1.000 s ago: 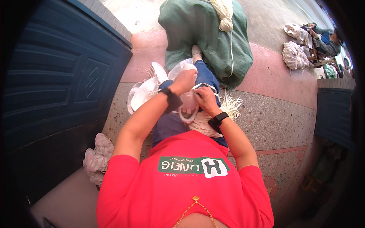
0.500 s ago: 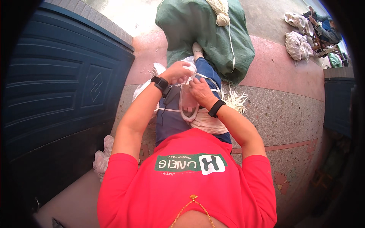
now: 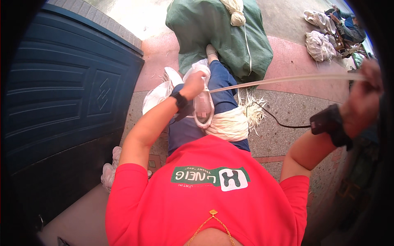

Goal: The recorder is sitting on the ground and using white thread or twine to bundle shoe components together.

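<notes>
A white shoe (image 3: 203, 107) rests on my lap, its opening toward me. My left hand (image 3: 194, 85) is closed on its upper near the lacing, with the fingertips partly hidden. Out at the far right, my right hand (image 3: 363, 96) is blurred but closed on a flat white shoelace (image 3: 283, 79). That lace runs taut from the shoe across to it. On my right thigh lies a bundle of cream laces (image 3: 227, 127), loose ends (image 3: 255, 111) fanning out. Another white shoe or piece of upper (image 3: 158, 96) sits by my left leg.
A large green sack (image 3: 221, 37) stands ahead, a hank of laces (image 3: 237, 18) on top. Left is a dark blue panelled door (image 3: 69, 78). Pale shoes (image 3: 108, 174) lie on the floor at left. White bundles (image 3: 320, 46) lie beside a seated person (image 3: 353, 30) at upper right.
My right hand has swung from the shoe far out to the right, drawing the lace out long and straight. The left hand has shifted slightly toward me and stays at the shoe.
</notes>
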